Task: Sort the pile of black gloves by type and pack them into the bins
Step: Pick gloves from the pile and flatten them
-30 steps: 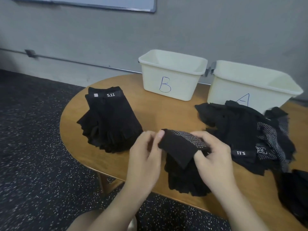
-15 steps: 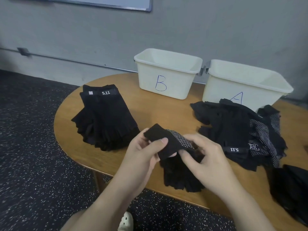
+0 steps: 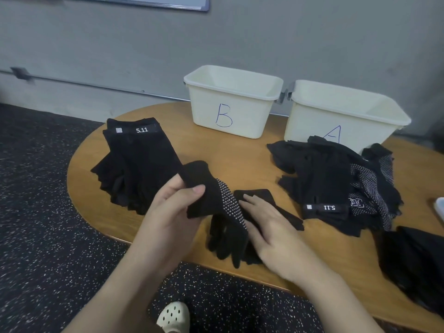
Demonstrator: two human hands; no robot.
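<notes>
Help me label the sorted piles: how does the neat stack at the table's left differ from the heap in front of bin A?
The left stack is squared up, one 5.11 cuff band on top; the heap by bin A is jumbled. The left stack shows only plain black gloves; the heap also shows white-dotted ones. Both are black gloves lying on the table, outside the bins.

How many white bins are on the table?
2. Bin B stands at the back of the table, in the middle. Bin A stands to its right, partly hidden behind the glove pile.
</notes>
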